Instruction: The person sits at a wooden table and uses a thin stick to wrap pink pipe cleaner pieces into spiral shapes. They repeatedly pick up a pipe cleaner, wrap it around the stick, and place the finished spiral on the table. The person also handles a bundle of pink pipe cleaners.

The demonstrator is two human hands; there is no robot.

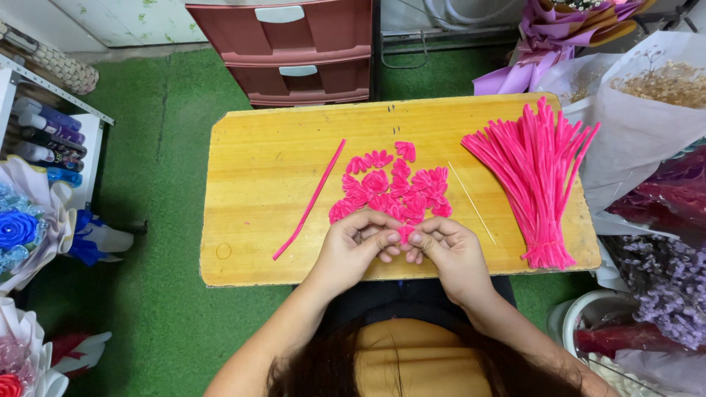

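Small pink folded pipe-cleaner piece [404,234], pinched between the fingertips of both hands at the near edge of a yellow wooden table [250,184]. Left hand [353,246] curled, thumb and fingers closed on the piece from the left; right hand [452,250] likewise closed on it from the right, fingertips of the two hands touching. Just beyond the hands, toward the table's middle, a loose pile of finished pink folded pieces [393,185], petal-like and overlapping. Left of the pile, a single straight pink pipe cleaner [309,200] lying diagonally, apart from the rest. Right of the pile, a thin pale stick [472,203], also diagonal. Further right, a thick bundle of straight pink pipe cleaners [540,180], fanned at the far end, gathered tight at the near end, close to the table's right edge. Beneath the table, green turf-like flooring [162,294]. Beyond the table, a dark red plastic drawer unit [294,51]. At the right, wrapped bouquets of dried flowers [654,95]. At the left, a white shelf [88,129] holding bottles, and a blue fabric rose [16,229].
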